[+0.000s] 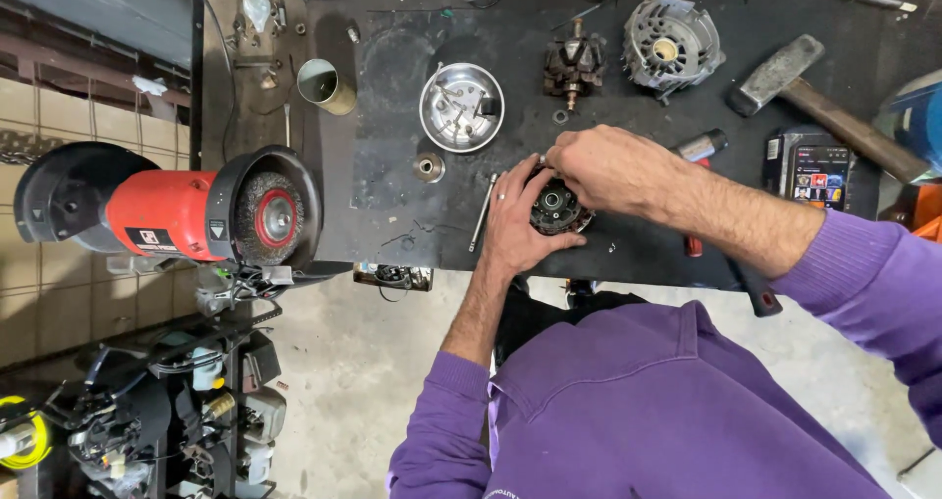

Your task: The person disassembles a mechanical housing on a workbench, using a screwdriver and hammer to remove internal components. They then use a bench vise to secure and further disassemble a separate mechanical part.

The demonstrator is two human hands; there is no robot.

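On the bench edge my left hand (518, 219) grips the round housing (555, 208); my right hand (603, 170) pinches something small at its eleven o'clock (easily dropped, I judge).

A repair workshop: a bench grinder (167, 210), a hammer (819, 102) and alternator parts (672, 43) crowd a grimy workbench (392, 195).

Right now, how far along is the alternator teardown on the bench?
Done: the rotor and one finned housing lie apart at the back, small parts in the metal bowl. In hand: left hand steadies the round black part; right hand works at its top edge. Left: that part looks still assembled; the hammer lies unused.
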